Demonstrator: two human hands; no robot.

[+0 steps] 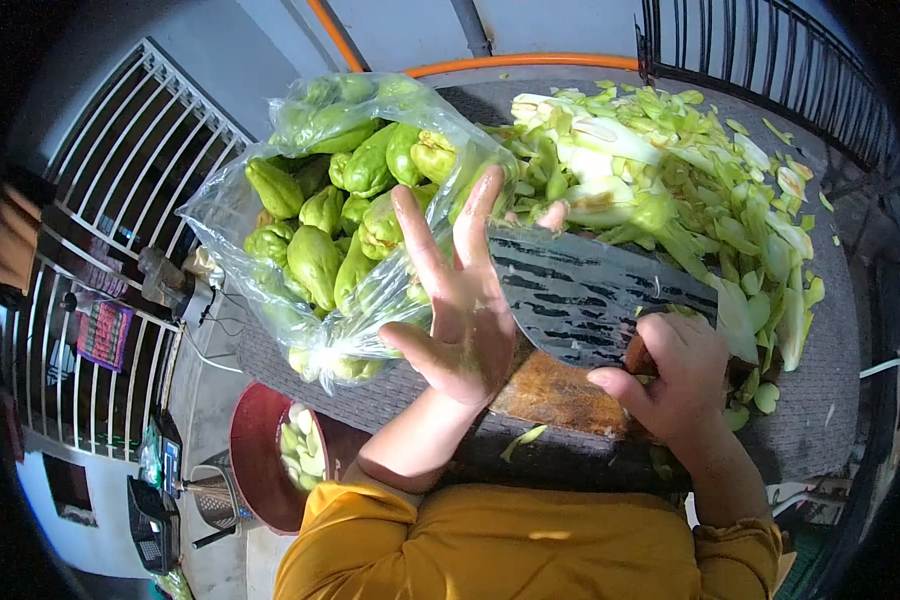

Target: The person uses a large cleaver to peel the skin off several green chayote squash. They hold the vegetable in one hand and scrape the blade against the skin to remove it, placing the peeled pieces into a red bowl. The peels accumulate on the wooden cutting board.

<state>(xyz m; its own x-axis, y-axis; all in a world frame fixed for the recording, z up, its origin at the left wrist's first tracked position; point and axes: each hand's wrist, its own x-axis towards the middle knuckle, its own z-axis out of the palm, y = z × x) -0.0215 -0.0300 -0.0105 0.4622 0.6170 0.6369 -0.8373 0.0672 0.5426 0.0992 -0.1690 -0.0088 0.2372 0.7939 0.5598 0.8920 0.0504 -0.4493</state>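
A broad cleaver [600, 289] with a dark-streaked blade is in my right hand [679, 367], its brown handle inside my fingers. My left hand [461, 307] is held up with its fingers spread, and nothing shows in it. Part of that hand is hidden behind the blade, where a fingertip shows at the upper edge. Under the cleaver lies a wooden chopping board [562, 394], largely covered by my hands and the blade. Left of my left hand, a clear plastic bag [210, 202] full of green chayotes [315, 262] gapes on the table.
Pale vegetable pieces and green peelings [682, 165] are heaped at the table's [825, 405] back right. A red tub [251, 450] with pale green pieces [300, 446] stands below left. A black railing [780, 67] borders the right; a white window grille [120, 172] is at left.
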